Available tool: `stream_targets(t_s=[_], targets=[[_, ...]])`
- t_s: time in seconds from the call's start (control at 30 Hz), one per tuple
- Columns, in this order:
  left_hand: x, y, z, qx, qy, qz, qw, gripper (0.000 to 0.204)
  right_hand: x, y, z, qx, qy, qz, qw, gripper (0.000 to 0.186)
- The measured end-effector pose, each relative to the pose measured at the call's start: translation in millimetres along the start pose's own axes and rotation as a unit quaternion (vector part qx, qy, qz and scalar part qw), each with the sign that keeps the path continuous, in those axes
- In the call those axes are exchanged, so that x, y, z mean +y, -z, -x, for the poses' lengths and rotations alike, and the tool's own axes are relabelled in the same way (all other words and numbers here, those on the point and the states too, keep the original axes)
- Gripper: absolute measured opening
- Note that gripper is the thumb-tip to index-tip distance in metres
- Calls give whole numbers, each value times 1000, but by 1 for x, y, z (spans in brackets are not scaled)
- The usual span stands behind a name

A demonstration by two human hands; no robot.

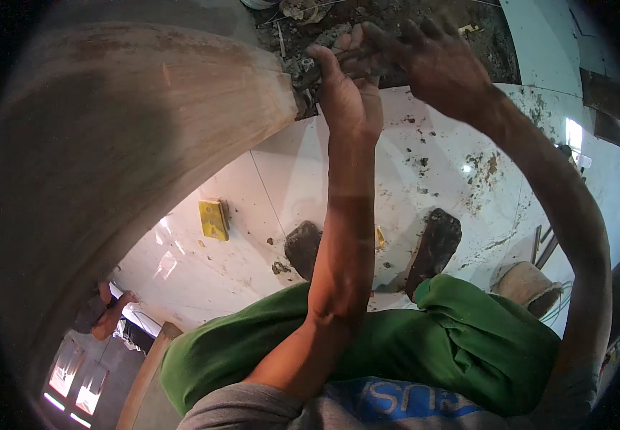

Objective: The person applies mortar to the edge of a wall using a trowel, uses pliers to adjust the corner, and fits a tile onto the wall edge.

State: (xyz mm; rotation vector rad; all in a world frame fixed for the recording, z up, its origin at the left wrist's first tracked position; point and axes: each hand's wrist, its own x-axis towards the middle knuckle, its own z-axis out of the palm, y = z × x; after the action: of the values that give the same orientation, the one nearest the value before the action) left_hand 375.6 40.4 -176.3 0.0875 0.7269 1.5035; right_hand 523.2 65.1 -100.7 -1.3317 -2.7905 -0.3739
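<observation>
My left hand is raised, palm turned up, with the thumb standing apart and the fingers loosely stretched. Close against its fingertips is my right hand, back upward, its fingers apart and blurred by motion. No held thing can be made out in either hand. Where the fingers meet is dark and smeared. Behind both hands lies a rough patch of dark, wet-looking mortar or soil, bordered by white floor tiles.
A large curved, dusty surface rises at the left. On the tiles lie a yellow block, dark crumbs and smears. A tan bucket lies tipped at the right. Another person's arm shows at the lower left.
</observation>
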Motion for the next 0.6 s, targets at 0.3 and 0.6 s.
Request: stream_targets(t_s=[0.3, 0.6], targets=[[9, -20, 2, 123, 62, 35, 990, 28, -15, 26, 0, -191, -75, -123, 971, 29], [46, -6, 33, 28, 194, -25, 980, 29, -72, 102, -1, -330, -97, -115, 932, 28]])
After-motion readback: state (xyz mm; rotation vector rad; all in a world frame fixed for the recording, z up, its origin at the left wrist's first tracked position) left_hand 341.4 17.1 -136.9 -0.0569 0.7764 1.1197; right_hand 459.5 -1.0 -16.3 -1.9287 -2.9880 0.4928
